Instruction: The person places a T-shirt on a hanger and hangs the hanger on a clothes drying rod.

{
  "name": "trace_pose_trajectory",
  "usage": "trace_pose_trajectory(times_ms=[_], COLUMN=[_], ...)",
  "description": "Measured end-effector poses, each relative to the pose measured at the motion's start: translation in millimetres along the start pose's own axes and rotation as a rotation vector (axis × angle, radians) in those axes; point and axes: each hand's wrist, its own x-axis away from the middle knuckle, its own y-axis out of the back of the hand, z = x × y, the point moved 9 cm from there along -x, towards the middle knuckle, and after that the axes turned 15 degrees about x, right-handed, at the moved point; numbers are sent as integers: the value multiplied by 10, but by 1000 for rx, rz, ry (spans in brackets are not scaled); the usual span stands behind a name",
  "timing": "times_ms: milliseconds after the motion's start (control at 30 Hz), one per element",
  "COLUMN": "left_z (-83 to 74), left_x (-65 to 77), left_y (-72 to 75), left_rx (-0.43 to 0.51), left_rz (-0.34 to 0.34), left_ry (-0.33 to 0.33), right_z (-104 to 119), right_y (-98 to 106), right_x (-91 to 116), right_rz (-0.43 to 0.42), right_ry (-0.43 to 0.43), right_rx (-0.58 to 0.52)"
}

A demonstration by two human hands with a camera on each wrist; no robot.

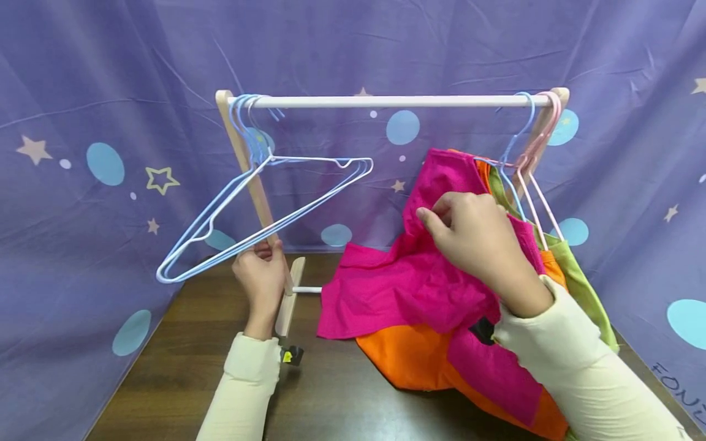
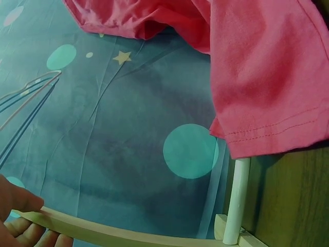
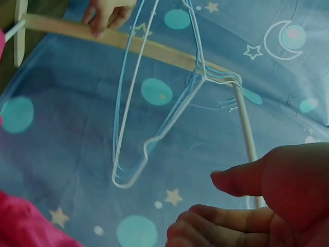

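My left hand (image 1: 261,271) grips the left wooden post (image 1: 259,199) of a small clothes rack, thumb on one side and fingers on the other. Its grip also shows at the edge of the left wrist view. In front of a magenta garment (image 1: 380,288) hovers my right hand (image 1: 477,239), fingers loosely bent and thumb apart from them. Nothing lies between that thumb and those fingers in the right wrist view. The garment hangs from a blue hanger (image 1: 510,150) at the rack's right end, its lower part draping toward the table.
Several blue and white hangers (image 1: 265,237) hang at the left end of the white rail (image 1: 386,101). Pink hangers (image 1: 543,138) with green (image 1: 584,288) and orange clothes hang at the right. An orange cloth (image 1: 405,355) spreads over the wooden table (image 1: 176,355). A patterned curtain stands behind.
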Motion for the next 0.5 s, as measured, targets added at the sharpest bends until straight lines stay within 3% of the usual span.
trace_pose_trajectory(times_ms=[167,500], left_z=[7,-25], left_x=[14,-21], left_y=[30,63], left_rx=[-10,-22], left_rz=[-11,3], left_ry=[18,-2], right_z=[76,254], right_y=[-325,-852], right_x=[9,95], right_rz=[44,-92], right_ry=[-35,85], right_rx=[-30,-4])
